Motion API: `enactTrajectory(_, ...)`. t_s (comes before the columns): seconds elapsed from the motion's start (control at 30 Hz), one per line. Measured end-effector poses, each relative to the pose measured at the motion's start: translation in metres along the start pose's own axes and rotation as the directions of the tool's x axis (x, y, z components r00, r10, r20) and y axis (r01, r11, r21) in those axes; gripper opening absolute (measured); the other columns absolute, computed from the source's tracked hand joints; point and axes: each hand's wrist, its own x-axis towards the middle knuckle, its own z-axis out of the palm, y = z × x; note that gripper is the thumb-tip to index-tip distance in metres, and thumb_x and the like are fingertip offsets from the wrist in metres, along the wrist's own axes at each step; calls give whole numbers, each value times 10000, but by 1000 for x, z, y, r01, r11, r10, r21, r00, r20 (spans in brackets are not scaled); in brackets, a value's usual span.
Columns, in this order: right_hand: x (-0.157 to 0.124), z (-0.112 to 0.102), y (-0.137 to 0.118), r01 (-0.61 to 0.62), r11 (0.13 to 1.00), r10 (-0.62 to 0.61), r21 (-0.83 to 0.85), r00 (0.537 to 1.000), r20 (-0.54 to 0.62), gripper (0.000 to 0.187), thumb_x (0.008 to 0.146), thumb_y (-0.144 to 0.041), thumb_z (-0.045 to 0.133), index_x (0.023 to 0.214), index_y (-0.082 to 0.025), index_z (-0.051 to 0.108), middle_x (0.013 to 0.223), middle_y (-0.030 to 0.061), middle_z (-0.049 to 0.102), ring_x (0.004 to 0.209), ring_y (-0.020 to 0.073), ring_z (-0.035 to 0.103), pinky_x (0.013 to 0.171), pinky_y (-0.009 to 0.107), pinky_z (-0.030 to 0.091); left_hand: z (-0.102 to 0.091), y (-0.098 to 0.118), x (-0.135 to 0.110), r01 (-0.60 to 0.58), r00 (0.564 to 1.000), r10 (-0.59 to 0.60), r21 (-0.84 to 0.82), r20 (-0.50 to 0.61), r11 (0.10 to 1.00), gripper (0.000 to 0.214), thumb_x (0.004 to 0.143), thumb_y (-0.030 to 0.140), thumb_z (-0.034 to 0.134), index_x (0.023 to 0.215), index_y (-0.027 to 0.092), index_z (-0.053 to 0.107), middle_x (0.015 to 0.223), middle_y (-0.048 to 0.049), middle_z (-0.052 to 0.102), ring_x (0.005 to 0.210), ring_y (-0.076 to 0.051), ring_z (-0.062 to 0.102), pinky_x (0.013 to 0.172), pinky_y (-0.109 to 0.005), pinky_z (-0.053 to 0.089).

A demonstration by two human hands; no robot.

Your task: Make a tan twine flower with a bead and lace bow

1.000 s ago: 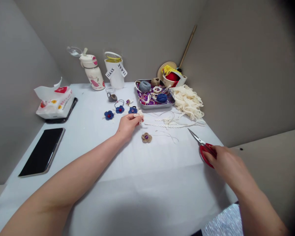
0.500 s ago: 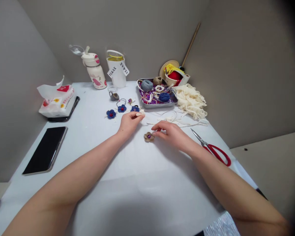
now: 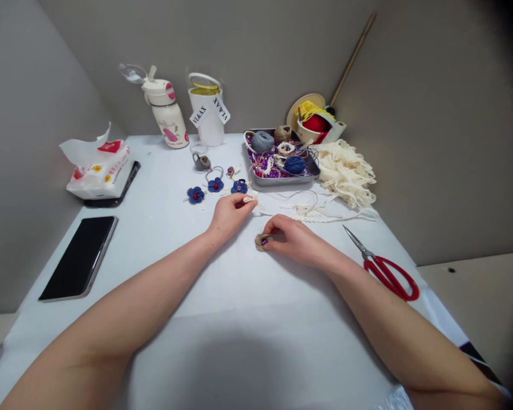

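Note:
My left hand (image 3: 231,215) is closed in a pinch on a small cream piece of lace (image 3: 251,199), held just above the table. My right hand (image 3: 293,240) has its thumb and fingers closed on a brown flower with a purple bead (image 3: 260,242) at its centre; part of the flower is hidden behind the fingers. Beyond my left hand lie a blue flower with a red bead (image 3: 195,195), a second blue flower on a grey loop (image 3: 216,184) and a third blue flower (image 3: 239,187).
At the back stands a metal tray (image 3: 282,182) of beads and yarn balls. Cream lace (image 3: 346,176) is heaped to its right. Red-handled scissors (image 3: 380,265) lie right of my right hand; a phone (image 3: 79,259) and tissue pack (image 3: 100,176) are left. A bottle (image 3: 169,122) stands behind.
My right hand has closed on the brown flower, which lay on the table beside its fingertips before. The left hand keeps its pinch on the lace. The whole view has shifted slightly.

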Motion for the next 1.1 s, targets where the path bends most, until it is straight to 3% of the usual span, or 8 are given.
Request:
enactTrajectory(0.17,-8,4,-3,22,1000,-22,8,1000,-8,77,780,-195,583,835,-216,532,824,-8,636,733,148,548,690,276,389,1,2,-1,10,1000,-10,-5,1,1000,161,734,315,682,693,160,677,665,6,615,643,-126,501,633,-247,377)
enactTrajectory(0.3,-17,8,-2,117,992,-122,-40,985,-123,141,808,-172,595,929,-225,543,900,12,665,841,178,592,818,338,402,2,2,-1,-1,1000,1,-16,9,1000,158,738,318,690,736,162,710,693,-4,643,648,-130,520,648,-251,399)
enactTrajectory(0.37,-22,9,2,225,969,-244,-106,942,-230,208,839,-148,596,1022,-233,542,985,30,677,938,193,603,896,380,378,1,3,-2,-49,999,49,-11,5,999,150,742,312,698,768,167,729,743,-18,670,672,-137,545,665,-253,415)
enactTrajectory(0.5,-29,4,10,443,855,-516,-269,776,-362,216,877,-92,573,1029,-242,542,1006,36,697,952,188,622,891,394,377,0,16,-7,-233,972,232,43,27,971,130,783,312,693,799,196,749,822,-46,699,776,-164,598,738,-268,448)
enactTrajectory(0.67,-34,0,8,534,785,-618,-313,643,-452,279,845,-64,599,1038,-260,552,1004,36,680,917,182,634,847,392,420,-4,41,-28,-349,931,339,58,132,935,114,810,321,697,813,227,761,857,-65,713,821,-179,628,806,-297,471)
enactTrajectory(0.83,-40,1,3,555,761,-643,-337,573,-509,346,801,-69,647,1048,-303,588,951,16,624,882,173,620,799,371,462,-2,40,-48,-368,927,361,60,96,928,115,844,312,673,860,248,768,871,-69,720,845,-183,645,813,-312,488)
enactTrajectory(0.97,-43,-2,0,561,740,-669,-372,556,-493,327,812,-98,644,1044,-322,593,904,1,636,834,161,630,759,353,464,-1,35,-52,-385,923,381,74,60,920,119,851,318,671,872,255,770,884,-74,726,846,-185,654,808,-320,501)
enactTrajectory(1.1,-44,-3,-2,563,722,-690,-402,542,-479,243,824,-123,638,984,-304,614,899,12,657,817,163,622,741,345,461,-3,37,-54,-469,883,466,118,56,875,115,864,257,657,896,262,767,883,-63,723,814,-158,657,770,-291,506)
